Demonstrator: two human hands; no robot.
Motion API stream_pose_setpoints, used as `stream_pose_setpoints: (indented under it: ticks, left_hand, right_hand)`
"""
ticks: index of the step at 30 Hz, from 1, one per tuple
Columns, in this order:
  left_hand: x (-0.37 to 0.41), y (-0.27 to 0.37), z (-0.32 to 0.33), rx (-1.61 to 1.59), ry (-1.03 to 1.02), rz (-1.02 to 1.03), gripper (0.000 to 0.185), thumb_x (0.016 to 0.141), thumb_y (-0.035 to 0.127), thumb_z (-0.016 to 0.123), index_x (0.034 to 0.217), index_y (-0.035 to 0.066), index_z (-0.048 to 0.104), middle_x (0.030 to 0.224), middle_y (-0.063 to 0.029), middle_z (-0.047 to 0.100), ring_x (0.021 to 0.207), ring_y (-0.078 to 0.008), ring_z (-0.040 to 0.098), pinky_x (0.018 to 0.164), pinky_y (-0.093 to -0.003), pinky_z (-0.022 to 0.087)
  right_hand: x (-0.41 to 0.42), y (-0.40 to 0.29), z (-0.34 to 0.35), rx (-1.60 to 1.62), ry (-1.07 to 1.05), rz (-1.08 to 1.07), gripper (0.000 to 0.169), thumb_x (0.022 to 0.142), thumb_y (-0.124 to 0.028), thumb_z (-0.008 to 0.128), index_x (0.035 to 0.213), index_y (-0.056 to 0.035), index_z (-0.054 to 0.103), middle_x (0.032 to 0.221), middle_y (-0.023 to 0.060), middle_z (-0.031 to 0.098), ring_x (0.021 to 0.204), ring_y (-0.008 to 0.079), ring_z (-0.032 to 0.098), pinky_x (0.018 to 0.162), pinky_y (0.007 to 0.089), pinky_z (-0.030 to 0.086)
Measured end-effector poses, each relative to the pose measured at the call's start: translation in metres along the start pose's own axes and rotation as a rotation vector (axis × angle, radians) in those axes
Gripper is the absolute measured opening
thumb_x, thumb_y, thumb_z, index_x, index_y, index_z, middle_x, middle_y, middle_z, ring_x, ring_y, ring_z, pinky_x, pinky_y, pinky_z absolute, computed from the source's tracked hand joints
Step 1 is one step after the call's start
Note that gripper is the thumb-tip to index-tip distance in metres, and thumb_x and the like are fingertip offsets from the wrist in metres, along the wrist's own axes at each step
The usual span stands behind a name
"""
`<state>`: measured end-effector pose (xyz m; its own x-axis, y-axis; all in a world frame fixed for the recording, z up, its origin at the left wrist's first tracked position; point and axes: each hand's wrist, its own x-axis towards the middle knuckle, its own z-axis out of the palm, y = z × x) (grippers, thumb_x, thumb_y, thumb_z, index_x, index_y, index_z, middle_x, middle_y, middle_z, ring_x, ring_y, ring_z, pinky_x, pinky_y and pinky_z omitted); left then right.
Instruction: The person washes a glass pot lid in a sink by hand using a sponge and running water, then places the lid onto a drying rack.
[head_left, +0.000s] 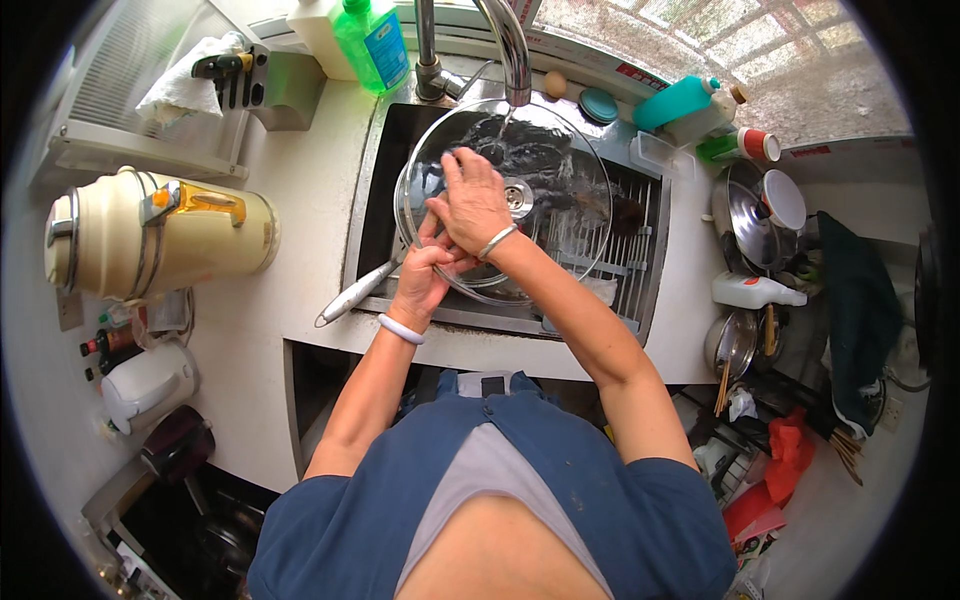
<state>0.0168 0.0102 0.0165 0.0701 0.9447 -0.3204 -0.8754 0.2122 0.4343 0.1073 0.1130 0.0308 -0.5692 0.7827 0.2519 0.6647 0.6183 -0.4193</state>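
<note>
A large clear glass bowl (604, 247) is tilted over the sink under the faucet (517, 82), and a thin stream of water runs into it. My left hand (429, 274) grips its near left rim, with the thumb on the near side. My right hand (475, 196) lies palm down over the bowl's inside, close against the left fingers. The right fingers are slightly spread and hold nothing that I can see. Through the glass, the sink's drain strainer (516, 196) and part of a metal rack (634, 281) show. The right palm is hidden.
A light-handled utensil (358, 292) juts over the sink's left edge. Left stand a cream vacuum flask (202, 232) and a knife block (289, 90). Green (373, 52) and teal (675, 103) bottles line the back. A lidded pan (739, 217) and a white bottle (754, 290) lie right.
</note>
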Motion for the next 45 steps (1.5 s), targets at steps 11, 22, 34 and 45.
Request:
stream_pose_setpoints:
  ticks: [11,22,34,45]
  left_hand:
    - [-0.015,0.010,-0.006,-0.078,-0.033,0.067,0.087,0.065,-0.006,0.041,0.147,0.020,0.027,0.145,-0.0231,0.033,0.122,-0.0480,0.045,0.098,-0.0593,0.041]
    - [-0.019,0.014,0.010,0.026,-0.047,0.038,0.089,0.065,-0.007,0.042,0.148,0.020,0.025,0.144,-0.0215,0.036,0.123,-0.0457,0.045,0.098,-0.0572,0.043]
    - [-0.023,0.009,0.011,-0.013,-0.018,0.028,0.087,0.066,-0.004,0.042,0.148,0.020,0.025,0.143,-0.0228,0.036,0.124,-0.0478,0.043,0.098,-0.0576,0.042]
    - [-0.024,0.013,0.008,-0.020,-0.033,0.045,0.086,0.066,-0.006,0.043,0.147,0.020,0.027,0.142,-0.0238,0.037,0.121,-0.0479,0.045,0.097,-0.0590,0.042]
  right_hand:
    - [-0.009,0.085,-0.061,-0.339,-0.033,0.190,0.066,0.081,-0.035,0.066,0.128,0.0032,0.040,0.133,0.0179,0.039,0.123,0.0335,0.039,0.099,0.0419,0.035]
    - [0.037,0.046,-0.012,-0.231,0.133,0.219,0.082,0.079,-0.053,0.063,0.130,0.0070,0.040,0.140,0.0254,0.033,0.128,0.0375,0.031,0.102,0.0465,0.030]
    - [0.016,0.054,-0.029,-0.273,0.168,0.306,0.078,0.079,-0.046,0.066,0.127,0.0090,0.038,0.136,0.0265,0.036,0.121,0.0401,0.037,0.099,0.0461,0.035]
    - [0.013,0.068,-0.027,-0.230,0.159,0.249,0.080,0.082,-0.046,0.063,0.133,0.0082,0.034,0.139,0.0224,0.035,0.124,0.0360,0.035,0.101,0.0468,0.030]
